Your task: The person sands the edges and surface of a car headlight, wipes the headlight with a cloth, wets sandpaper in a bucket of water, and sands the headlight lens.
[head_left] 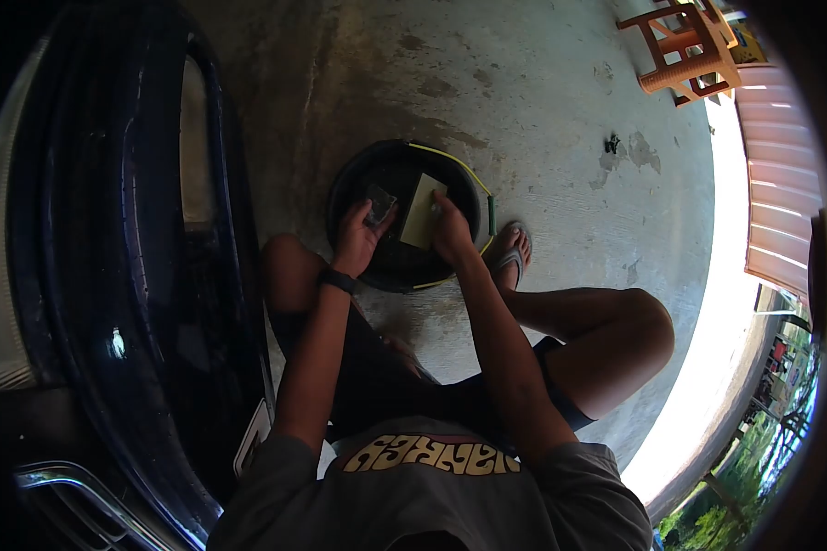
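A black bucket (pixel 338 186) with a yellow wire handle and green grip stands on the floor between my legs. Over its left half, my left hand (pixel 362 241) is closed on a small dark grey rectangular piece (pixel 379 204), held between thumb and fingers. My right hand (pixel 451 226) grips a pale yellow, flat rectangular piece (pixel 421 213) by its right edge, thumb on top, above the bucket's right half. The two pieces are apart. What lies inside the dark bucket cannot be made out.
A dark blue car (pixel 110 230) is close along my left side. Orange plastic stools (pixel 685 55) stand at the upper right on the stained concrete floor (pixel 560 119). My sandalled foot (pixel 511 255) is beside the bucket. Corrugated sheeting (pixel 781 174) is at the far right.
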